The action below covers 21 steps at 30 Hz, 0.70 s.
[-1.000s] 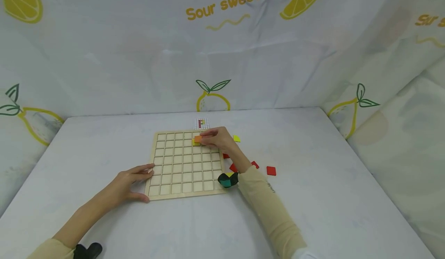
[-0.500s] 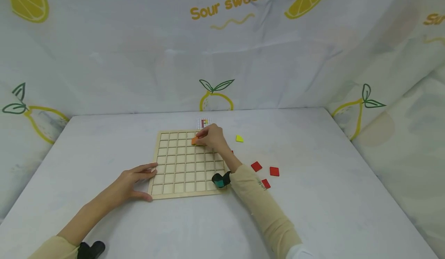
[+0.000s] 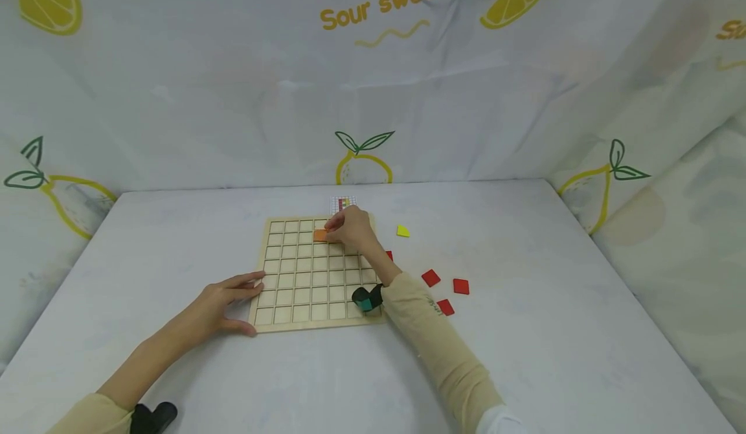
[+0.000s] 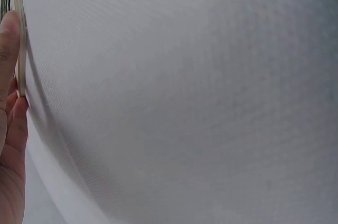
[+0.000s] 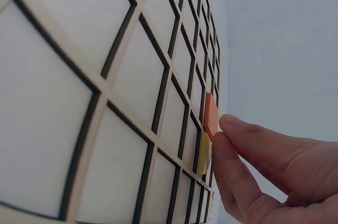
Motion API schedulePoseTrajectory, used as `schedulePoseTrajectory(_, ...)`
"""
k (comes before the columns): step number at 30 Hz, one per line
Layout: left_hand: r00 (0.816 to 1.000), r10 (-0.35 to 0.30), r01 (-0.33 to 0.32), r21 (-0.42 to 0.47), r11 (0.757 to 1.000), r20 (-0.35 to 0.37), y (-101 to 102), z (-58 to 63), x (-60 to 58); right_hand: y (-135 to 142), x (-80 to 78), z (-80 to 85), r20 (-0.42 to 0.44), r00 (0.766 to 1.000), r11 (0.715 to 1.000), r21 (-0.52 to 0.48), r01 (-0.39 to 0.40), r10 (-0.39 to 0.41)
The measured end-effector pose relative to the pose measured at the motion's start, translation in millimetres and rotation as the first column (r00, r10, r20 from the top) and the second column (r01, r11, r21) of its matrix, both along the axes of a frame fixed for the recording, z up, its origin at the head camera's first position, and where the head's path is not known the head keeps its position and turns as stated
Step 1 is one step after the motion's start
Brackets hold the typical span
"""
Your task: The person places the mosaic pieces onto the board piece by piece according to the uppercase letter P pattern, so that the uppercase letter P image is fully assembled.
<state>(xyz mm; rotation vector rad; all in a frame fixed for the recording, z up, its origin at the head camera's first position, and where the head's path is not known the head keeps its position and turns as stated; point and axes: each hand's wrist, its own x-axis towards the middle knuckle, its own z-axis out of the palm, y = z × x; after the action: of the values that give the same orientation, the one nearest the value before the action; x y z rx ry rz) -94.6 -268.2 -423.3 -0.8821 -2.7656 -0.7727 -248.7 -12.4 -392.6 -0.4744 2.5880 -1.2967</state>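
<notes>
A wooden grid board (image 3: 303,278) lies on the white table. My left hand (image 3: 210,311) rests along its left side, fingers extended on the edge and thumb by the near-left corner. The left wrist view shows those fingertips touching the board's thin edge. Over the far part of the grid, my right hand (image 3: 352,230) pinches an orange square tile (image 3: 320,235) between thumb and fingertips. In the right wrist view the orange tile (image 5: 210,114) stands close over a cell, beside a yellow tile (image 5: 203,154) that the fingers partly cover.
A small printed pattern card (image 3: 342,203) lies behind the board. To the right are a yellow tile (image 3: 403,231) with a curved side and several red tiles (image 3: 461,286). One red tile (image 3: 388,255) is partly hidden by the right arm. A white cloth with lemon prints hangs behind.
My right hand has moved slightly left across the grid, carrying the orange tile from over the yellow one to the cell left of it. The left hand stays at the board's edge.
</notes>
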Motion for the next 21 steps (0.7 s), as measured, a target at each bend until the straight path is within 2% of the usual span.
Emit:
schedulePoseTrajectory(10, 1.0, -0.002, 0.002, 0.012, 1.0, 0.015, -2.3, -1.3, -1.1, -10.7, -6.2, 5.6, 0.024, 1.0, 0.993, 0.114, 0.008, -0.011)
schedulePoseTrajectory(17, 1.0, -0.015, 0.015, 0.021, 1.0, 0.0, -2.2, -3.6, -2.0, -13.7, -9.1, 7.0, -0.025, 0.998, 0.98, 0.189, -0.057, 0.063)
schedulePoseTrajectory(21, 1.0, -0.02, 0.02, 0.03, 0.999, -0.002, -2.7, -4.5, -2.0, -8.8, -9.6, 6.4, -0.035, 0.998, 0.988, 0.148, -0.049, 0.054)
